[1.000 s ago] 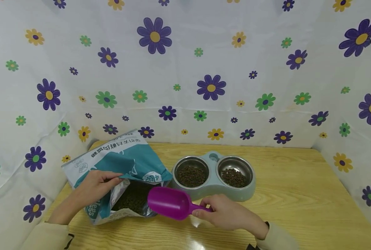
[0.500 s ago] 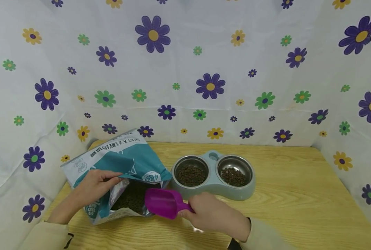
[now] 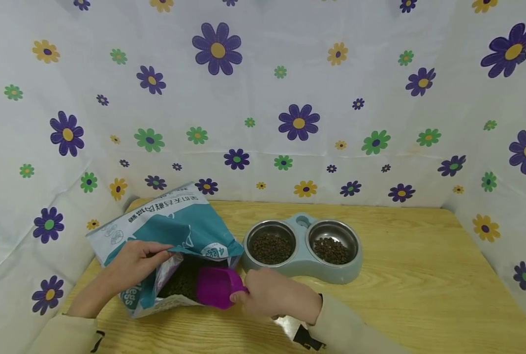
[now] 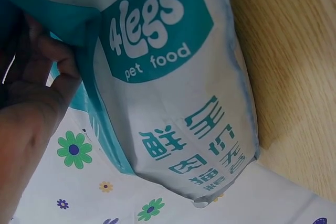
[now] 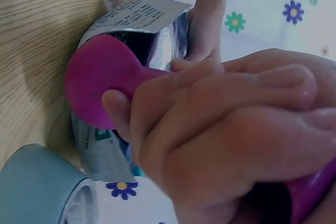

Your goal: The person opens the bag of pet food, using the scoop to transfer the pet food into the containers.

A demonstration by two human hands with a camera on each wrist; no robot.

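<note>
A teal and white pet food bag (image 3: 170, 216) lies on its side at the left, its mouth facing the person, with brown kibble (image 3: 183, 285) inside. My left hand (image 3: 134, 265) pinches the upper edge of that mouth and holds it up; the left wrist view shows the bag's printed side (image 4: 168, 103) beside the fingers. My right hand (image 3: 276, 295) grips the handle of a magenta scoop (image 3: 216, 287). The scoop's front part is in the bag's opening, so its tip is hard to see. In the right wrist view the curled fingers (image 5: 210, 114) wrap the scoop's handle.
A pale blue double bowl stand (image 3: 302, 268) sits right of the bag, close behind my right hand. Its two steel bowls, left (image 3: 271, 243) and right (image 3: 333, 243), both hold kibble. A flower-print cloth (image 3: 263, 98) borders the wooden table (image 3: 413, 275) at the back and sides.
My right hand has moved left with the scoop, from in front of the bag's mouth to partly inside it. The left hand, bag and bowls have stayed put.
</note>
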